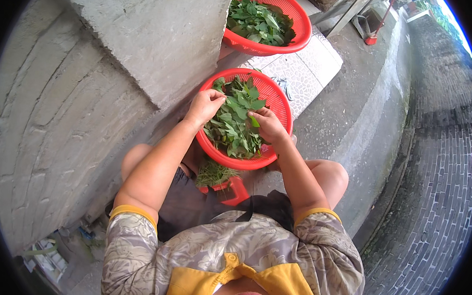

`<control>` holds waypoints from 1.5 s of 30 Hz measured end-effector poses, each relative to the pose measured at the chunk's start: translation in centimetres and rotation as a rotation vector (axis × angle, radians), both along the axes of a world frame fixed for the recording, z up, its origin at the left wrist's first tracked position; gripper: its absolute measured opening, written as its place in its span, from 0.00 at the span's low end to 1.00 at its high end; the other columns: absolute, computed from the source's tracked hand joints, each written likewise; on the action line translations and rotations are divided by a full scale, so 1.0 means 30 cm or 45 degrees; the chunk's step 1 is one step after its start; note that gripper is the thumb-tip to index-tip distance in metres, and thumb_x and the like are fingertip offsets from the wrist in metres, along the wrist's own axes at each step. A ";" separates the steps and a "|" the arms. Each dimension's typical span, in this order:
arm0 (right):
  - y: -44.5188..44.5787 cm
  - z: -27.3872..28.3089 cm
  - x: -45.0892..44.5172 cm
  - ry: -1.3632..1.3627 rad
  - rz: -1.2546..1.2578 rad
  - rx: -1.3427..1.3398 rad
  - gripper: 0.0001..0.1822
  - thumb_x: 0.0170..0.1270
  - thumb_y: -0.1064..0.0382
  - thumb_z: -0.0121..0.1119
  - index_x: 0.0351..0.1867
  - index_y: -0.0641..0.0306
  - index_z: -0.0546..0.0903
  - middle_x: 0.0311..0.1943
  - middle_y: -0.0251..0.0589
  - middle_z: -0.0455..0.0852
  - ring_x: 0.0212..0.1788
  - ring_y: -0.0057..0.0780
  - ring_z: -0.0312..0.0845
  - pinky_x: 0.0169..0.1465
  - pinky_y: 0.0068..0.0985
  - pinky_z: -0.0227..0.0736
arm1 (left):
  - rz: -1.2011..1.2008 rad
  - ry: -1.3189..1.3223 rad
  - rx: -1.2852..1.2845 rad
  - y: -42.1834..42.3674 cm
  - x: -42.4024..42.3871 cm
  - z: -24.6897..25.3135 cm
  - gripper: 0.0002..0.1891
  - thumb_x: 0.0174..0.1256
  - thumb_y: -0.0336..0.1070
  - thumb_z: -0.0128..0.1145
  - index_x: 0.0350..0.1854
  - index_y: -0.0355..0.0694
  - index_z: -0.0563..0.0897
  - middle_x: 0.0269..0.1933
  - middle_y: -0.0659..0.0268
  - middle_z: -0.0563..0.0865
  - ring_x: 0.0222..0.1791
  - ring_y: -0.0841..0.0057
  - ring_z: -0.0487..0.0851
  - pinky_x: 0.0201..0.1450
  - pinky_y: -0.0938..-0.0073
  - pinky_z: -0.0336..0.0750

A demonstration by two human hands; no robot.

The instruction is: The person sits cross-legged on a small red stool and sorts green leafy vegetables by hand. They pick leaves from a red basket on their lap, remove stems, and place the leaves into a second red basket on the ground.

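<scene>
A red plastic colander (241, 163) full of green leaves (233, 133) sits in front of me, over my lap. My left hand (207, 106) is above the colander's left side, with thumb and forefinger pinched at the leaves' edge; whether a leaf is between them is too small to tell. On the right side, my right hand (267, 124) pinches a green leaf (254, 121) between thumb and fingers. Just beyond stands a second red colander (304, 31), also holding many green leaves. Below the near colander, thin green stems (214, 173) lie beside a red plastic object (237, 191).
Pale patterned tiles (314, 67) lie under and beside the colanders. A rough concrete wall (154, 35) rises close on the left. Concrete ground (321, 128) runs along the right to a brick wall (438, 178). A red broom (371, 40) stands at the far right.
</scene>
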State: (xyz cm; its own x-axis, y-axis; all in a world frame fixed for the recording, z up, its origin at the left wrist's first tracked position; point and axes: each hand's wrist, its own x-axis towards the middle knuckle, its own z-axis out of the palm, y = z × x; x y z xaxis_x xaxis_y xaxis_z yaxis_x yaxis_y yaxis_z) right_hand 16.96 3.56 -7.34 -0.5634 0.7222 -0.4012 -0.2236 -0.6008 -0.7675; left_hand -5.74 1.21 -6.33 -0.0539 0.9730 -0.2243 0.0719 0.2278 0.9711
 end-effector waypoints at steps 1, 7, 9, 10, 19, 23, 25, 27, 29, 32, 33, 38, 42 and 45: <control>-0.013 0.016 0.003 0.025 0.027 -0.013 0.10 0.63 0.67 0.58 0.45 0.64 0.79 0.38 0.34 0.83 0.37 0.20 0.77 0.42 0.21 0.74 | -0.010 -0.135 -0.054 -0.002 0.016 0.014 0.08 0.62 0.34 0.58 0.39 0.37 0.82 0.36 0.68 0.84 0.37 0.83 0.79 0.42 0.79 0.73; -0.069 0.102 -0.033 0.083 0.211 -0.001 0.08 0.62 0.68 0.58 0.42 0.64 0.79 0.37 0.32 0.82 0.38 0.22 0.78 0.45 0.22 0.75 | -0.277 -0.682 -0.455 -0.024 0.021 0.072 0.12 0.61 0.40 0.61 0.45 0.45 0.82 0.43 0.70 0.83 0.43 0.80 0.80 0.46 0.73 0.74; -0.076 0.087 -0.037 0.046 0.209 0.010 0.09 0.63 0.66 0.57 0.44 0.63 0.77 0.37 0.32 0.82 0.38 0.22 0.78 0.43 0.23 0.76 | -0.300 -0.746 -0.405 -0.025 0.031 0.078 0.12 0.60 0.38 0.61 0.46 0.44 0.82 0.42 0.69 0.84 0.40 0.79 0.82 0.42 0.74 0.77; -0.083 0.083 -0.039 0.083 0.198 -0.001 0.10 0.64 0.65 0.56 0.46 0.63 0.77 0.38 0.33 0.82 0.38 0.23 0.78 0.42 0.24 0.76 | -0.295 -0.834 -0.374 -0.026 0.035 0.086 0.12 0.60 0.37 0.61 0.46 0.44 0.82 0.41 0.69 0.85 0.40 0.79 0.82 0.41 0.74 0.78; -0.124 0.149 -0.177 0.075 -0.023 0.208 0.11 0.71 0.57 0.47 0.48 0.59 0.73 0.33 0.30 0.76 0.25 0.20 0.69 0.23 0.19 0.62 | -0.214 -0.859 -0.222 -0.024 0.036 0.060 0.10 0.60 0.35 0.61 0.44 0.44 0.83 0.41 0.70 0.85 0.39 0.80 0.82 0.41 0.75 0.77; -0.136 0.099 -0.150 -0.241 0.055 0.456 0.15 0.73 0.54 0.41 0.32 0.60 0.73 0.18 0.31 0.71 0.19 0.19 0.64 0.21 0.17 0.57 | -0.007 -0.788 -0.180 -0.023 0.042 0.079 0.09 0.62 0.39 0.60 0.43 0.47 0.82 0.39 0.71 0.85 0.40 0.81 0.81 0.43 0.71 0.75; -0.179 0.061 -0.120 -0.249 0.125 0.305 0.17 0.73 0.53 0.40 0.28 0.59 0.71 0.16 0.32 0.69 0.17 0.19 0.63 0.19 0.18 0.56 | 0.100 -0.868 -0.186 -0.021 0.019 0.102 0.09 0.65 0.39 0.57 0.45 0.46 0.80 0.39 0.70 0.84 0.40 0.81 0.80 0.43 0.70 0.75; -0.235 0.046 -0.074 -0.117 0.215 -0.011 0.17 0.73 0.53 0.40 0.26 0.59 0.69 0.15 0.31 0.66 0.15 0.20 0.59 0.17 0.19 0.52 | 0.157 -1.004 -0.163 -0.012 -0.014 0.117 0.09 0.67 0.38 0.53 0.47 0.45 0.78 0.39 0.68 0.84 0.38 0.80 0.80 0.42 0.70 0.76; -0.254 0.008 -0.030 -0.006 -0.021 -0.234 0.16 0.73 0.53 0.41 0.27 0.59 0.68 0.16 0.29 0.64 0.14 0.19 0.56 0.17 0.19 0.50 | 0.134 -1.068 -0.167 -0.009 -0.003 0.134 0.05 0.68 0.37 0.52 0.41 0.43 0.75 0.33 0.68 0.80 0.30 0.84 0.77 0.33 0.79 0.74; -0.192 0.003 -0.001 0.090 -0.158 -0.067 0.13 0.73 0.54 0.42 0.32 0.58 0.71 0.18 0.29 0.65 0.14 0.17 0.56 0.17 0.17 0.50 | 0.036 -1.026 -0.224 -0.007 0.014 0.118 0.05 0.66 0.35 0.55 0.34 0.42 0.74 0.26 0.72 0.76 0.20 0.89 0.70 0.19 0.90 0.65; -0.171 0.035 -0.031 0.026 -0.259 0.005 0.12 0.72 0.55 0.43 0.37 0.59 0.74 0.18 0.28 0.65 0.15 0.16 0.56 0.18 0.16 0.51 | 0.028 -0.928 -0.239 -0.014 0.015 0.114 0.04 0.65 0.35 0.55 0.33 0.42 0.75 0.25 0.73 0.76 0.19 0.90 0.68 0.18 0.89 0.62; -0.094 0.233 -0.156 -0.444 -0.308 0.313 0.12 0.71 0.58 0.47 0.46 0.63 0.76 0.24 0.28 0.74 0.22 0.14 0.66 0.23 0.15 0.63 | -0.012 -0.619 -0.251 -0.037 0.081 0.144 0.04 0.61 0.34 0.58 0.28 0.44 0.79 0.20 0.79 0.72 0.15 0.93 0.63 0.15 0.89 0.54; -0.041 0.241 -0.149 -0.551 -0.031 0.552 0.11 0.70 0.60 0.47 0.45 0.63 0.76 0.27 0.29 0.77 0.23 0.14 0.68 0.25 0.16 0.67 | -0.045 -0.450 -0.110 -0.028 0.082 0.119 0.04 0.58 0.33 0.59 0.28 0.38 0.82 0.22 0.72 0.80 0.20 0.86 0.73 0.24 0.81 0.69; -0.019 0.181 -0.151 -0.660 0.027 0.879 0.10 0.69 0.60 0.48 0.43 0.61 0.76 0.26 0.29 0.77 0.23 0.16 0.68 0.24 0.17 0.67 | -0.131 0.014 0.131 -0.026 0.063 0.079 0.05 0.55 0.33 0.60 0.30 0.36 0.83 0.26 0.66 0.84 0.26 0.81 0.80 0.34 0.76 0.74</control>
